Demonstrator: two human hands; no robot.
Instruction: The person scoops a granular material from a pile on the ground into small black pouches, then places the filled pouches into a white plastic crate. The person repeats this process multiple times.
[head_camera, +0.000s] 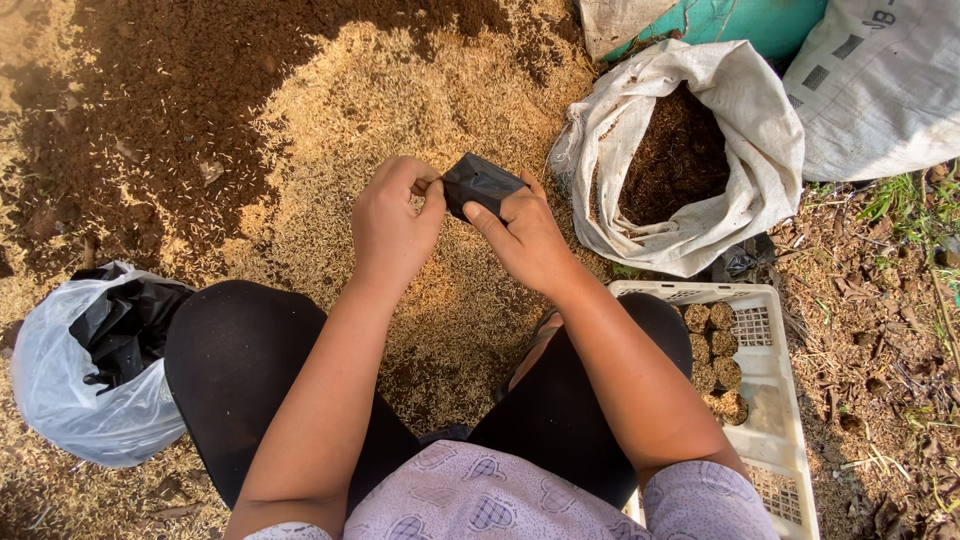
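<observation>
Where husks lie: crinkled black bag (480, 185)

Both forearms reach forward; left grip (393, 222) and right grip (523, 238) pinch shut, fingertips nearly meeting

The white crate (770, 400) is partly hidden behind the person's right arm, and its bottom is cut off by the picture's edge. Beyond the crate, the grey sack (880, 90) runs off the top corner. The small black bag (480, 185) is half covered by fingers.
</observation>
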